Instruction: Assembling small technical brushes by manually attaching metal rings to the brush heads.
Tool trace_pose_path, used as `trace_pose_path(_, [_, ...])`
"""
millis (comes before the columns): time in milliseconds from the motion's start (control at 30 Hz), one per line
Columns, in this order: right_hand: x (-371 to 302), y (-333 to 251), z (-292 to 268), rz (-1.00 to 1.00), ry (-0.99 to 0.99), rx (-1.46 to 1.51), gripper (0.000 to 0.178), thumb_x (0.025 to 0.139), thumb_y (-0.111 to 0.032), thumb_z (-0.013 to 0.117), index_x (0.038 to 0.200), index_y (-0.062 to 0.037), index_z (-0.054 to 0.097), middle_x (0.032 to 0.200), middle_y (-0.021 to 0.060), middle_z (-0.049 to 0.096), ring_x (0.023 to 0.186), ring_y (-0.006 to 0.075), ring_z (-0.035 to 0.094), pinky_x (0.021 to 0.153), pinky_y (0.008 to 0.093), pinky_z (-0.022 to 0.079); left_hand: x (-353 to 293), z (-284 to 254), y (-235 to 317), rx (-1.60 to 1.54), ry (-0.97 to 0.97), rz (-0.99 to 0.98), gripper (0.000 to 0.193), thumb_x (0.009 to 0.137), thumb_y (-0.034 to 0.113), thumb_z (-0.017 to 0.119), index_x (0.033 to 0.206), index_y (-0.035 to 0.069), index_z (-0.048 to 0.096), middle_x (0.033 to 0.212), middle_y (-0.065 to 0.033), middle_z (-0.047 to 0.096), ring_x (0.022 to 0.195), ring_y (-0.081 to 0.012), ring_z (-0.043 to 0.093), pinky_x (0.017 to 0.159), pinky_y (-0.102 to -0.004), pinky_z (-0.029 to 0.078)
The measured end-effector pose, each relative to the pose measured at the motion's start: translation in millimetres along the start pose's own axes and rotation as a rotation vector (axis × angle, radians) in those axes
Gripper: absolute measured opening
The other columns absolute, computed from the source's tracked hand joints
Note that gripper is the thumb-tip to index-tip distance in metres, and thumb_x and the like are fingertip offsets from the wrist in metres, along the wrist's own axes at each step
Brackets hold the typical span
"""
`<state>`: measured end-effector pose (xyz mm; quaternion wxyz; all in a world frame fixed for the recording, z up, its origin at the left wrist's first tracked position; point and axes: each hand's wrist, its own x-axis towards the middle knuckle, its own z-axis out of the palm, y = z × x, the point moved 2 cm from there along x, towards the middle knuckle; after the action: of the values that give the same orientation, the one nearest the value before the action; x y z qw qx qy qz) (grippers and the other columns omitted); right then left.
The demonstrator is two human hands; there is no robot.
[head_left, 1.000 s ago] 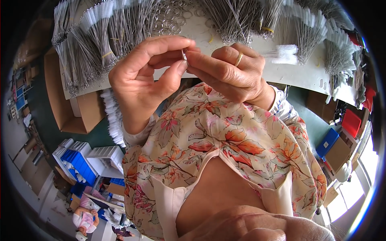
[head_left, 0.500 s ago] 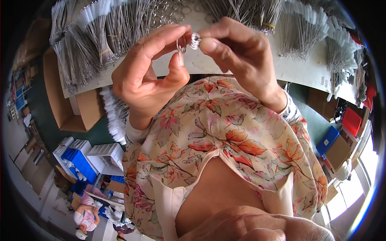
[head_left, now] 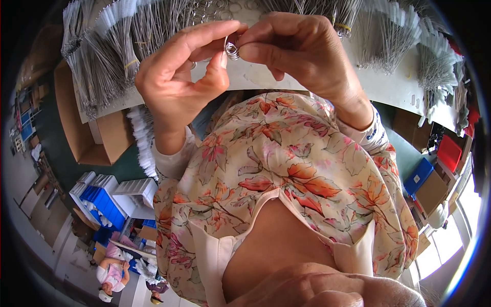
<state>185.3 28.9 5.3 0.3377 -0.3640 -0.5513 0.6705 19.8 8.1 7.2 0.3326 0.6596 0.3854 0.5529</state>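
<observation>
So the thin metal ring (head_left: 226, 45) is up above the near edge of the table (head_left: 266, 78), pinched between thumb and index finger of the left hand (head_left: 176, 79), while the right hand (head_left: 307, 53) has its thumb and index clamped on a little shiny wire coil (head_left: 233, 52) right up against it. Can't tell if the two are hooked together or just overlapping. My worry: only fingertips hold either piece, so if one catches and springs sideways, it could ping off onto the table, and I'd hate hunting for it among the loose rings (head_left: 219, 15) or the bundled wire brushes (head_left: 115, 59) on the table's far side. A bad angle could also bend the ring or jab a thumb. As for containers, there's an open cardboard box (head_left: 115, 138) just off the table's left end, and a slip that way might land in it. Farther back from that same end sits a blue bin (head_left: 113, 200) with white stuff inside, too small to make out, beside a white crate (head_left: 134, 190) whose contents I can't tell.
</observation>
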Motion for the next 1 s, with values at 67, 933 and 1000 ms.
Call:
trace_pose_path(67, [0, 1, -3, -0.057, 0.036, -0.115, 0.01, 0.081, -0.01, 0.066, 0.087, -0.0025, 0.066, 0.067, 0.0001, 0.059, 0.056, 0.0054, 0.049, 0.05, 0.0206, 0.041, 3, -5, -1, -0.001, -0.058, -0.026, 0.029, 0.074, -0.011, 0.056, 0.103, -0.006, 0.061, 0.095, -0.0128, 0.065, 0.084, -0.0149, 0.064, 0.074, -0.0226, 0.052])
trace_pose_path(933, [91, 38, -141, 0.004, 0.34, -0.899, 0.021, 0.077, -0.02, 0.067, 0.091, -0.0042, 0.067, 0.07, 0.0044, 0.065, 0.06, 0.0099, 0.06, 0.056, 0.0248, 0.049, 50, -93, -72, 0.063, 0.361, -0.256, 0.019, 0.089, 0.018, 0.055, 0.095, 0.001, 0.058, 0.085, -0.012, 0.065, 0.069, -0.0205, 0.064, 0.065, -0.0296, 0.053])
trace_pose_path(1000, [92, 39, -138, 0.09, 0.307, -0.719, 0.022, 0.078, -0.019, 0.067, 0.09, -0.0013, 0.067, 0.069, 0.0036, 0.063, 0.058, 0.0069, 0.058, 0.053, 0.022, 0.048, 48, -127, -63, 0.17, 0.558, -0.281, 0.029, 0.088, 0.024, 0.056, 0.106, 0.002, 0.057, 0.08, -0.0084, 0.062, 0.065, -0.016, 0.059, 0.063, -0.0291, 0.054])
